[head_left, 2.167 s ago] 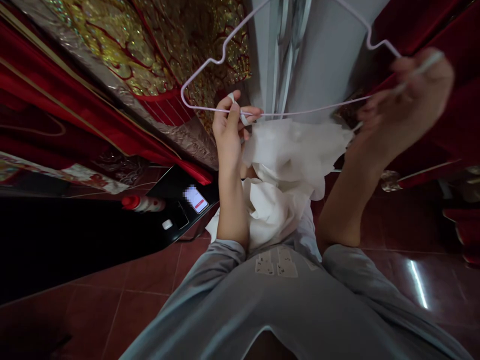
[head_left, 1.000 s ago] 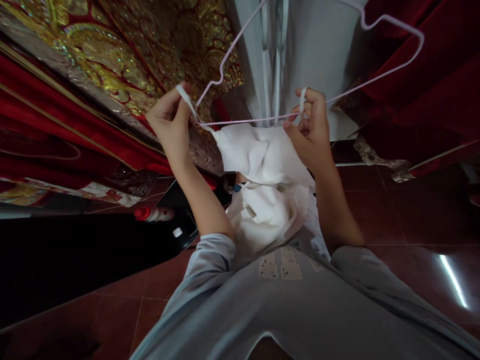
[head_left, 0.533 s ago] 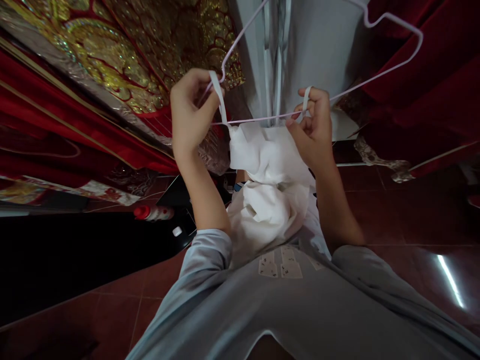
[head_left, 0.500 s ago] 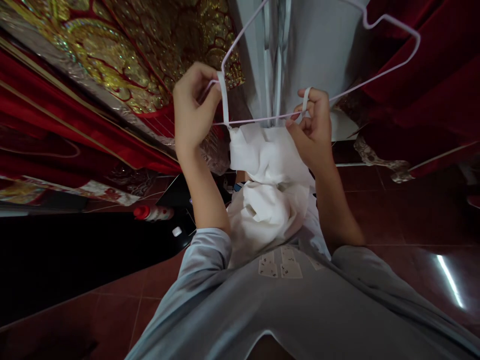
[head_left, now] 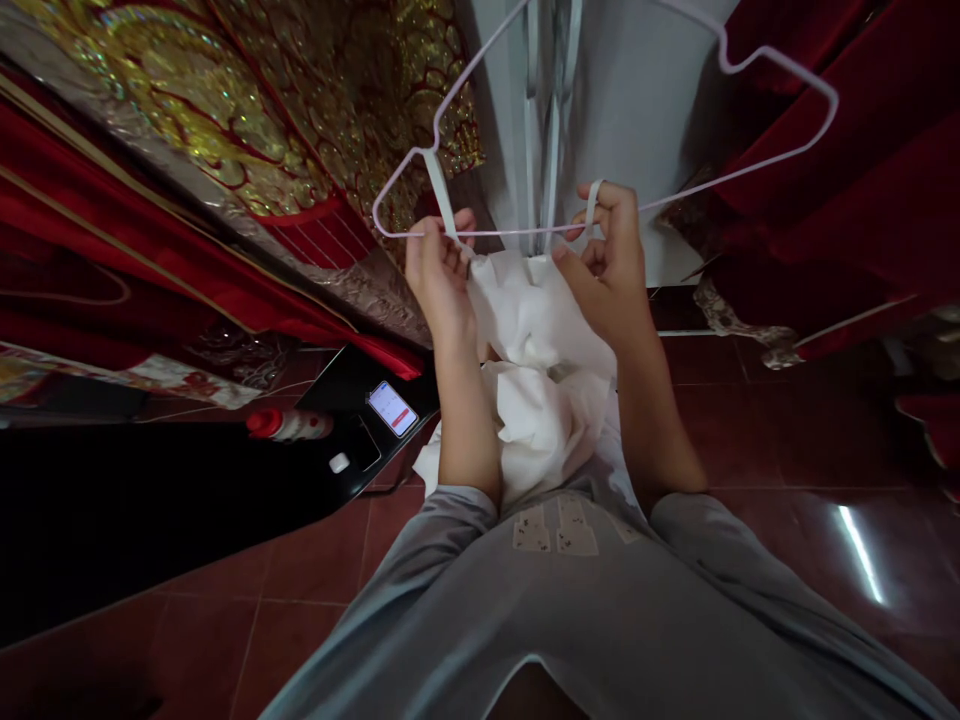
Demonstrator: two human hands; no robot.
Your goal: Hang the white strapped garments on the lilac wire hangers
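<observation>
A pale pink wire hanger (head_left: 720, 186) spans the upper middle, with a white garment (head_left: 536, 310) hanging below its bottom bar. One white strap (head_left: 439, 190) of the garment is looped over the hanger's left end, at the notch. My left hand (head_left: 448, 280) has its fingers curled at the base of that strap, by the bottom bar. The other strap (head_left: 592, 203) is hooked over the raised fingers of my right hand (head_left: 611, 260), which is curled beside the bar. Bunched white fabric (head_left: 544, 420) hangs nearer my body.
Sequined gold and red garments (head_left: 300, 100) hang at the left, dark red cloth (head_left: 885, 180) at the right. A black table (head_left: 150, 510) holds a red-capped bottle (head_left: 289, 424), a lit phone (head_left: 392, 408) and a small white case (head_left: 339, 463). Grey doors (head_left: 622, 100) stand ahead.
My left hand has let go of the hanger's left end and moved down and right to the strap's base. The strap stays looped on the hanger. The lit phone has come into view.
</observation>
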